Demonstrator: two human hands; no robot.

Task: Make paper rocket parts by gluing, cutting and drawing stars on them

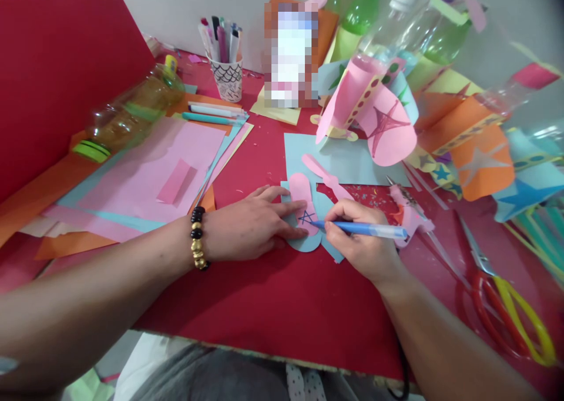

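My right hand [359, 236] is closed around a blue marker [370, 229], its tip against a small pink paper strip with a rounded end [300, 187]. A dark blue star outline [307, 217] shows on that strip. Fingers stretched out, my left hand [247, 224] lies flat and presses the strip down with its fingertips. Beneath the strip are light blue paper pieces [304, 244], one with a rounded end. A pink paper propeller shape [326, 177] lies just beyond my right hand.
Scissors [484, 271] and a glue gun [408, 207] lie at right. Bottles with paper fins [383, 119] stand behind. At left are pink sheets [176, 148], a plastic bottle [132, 116] and markers [215, 116]. A pen cup [227, 77] stands at the back of the red table [264, 307].
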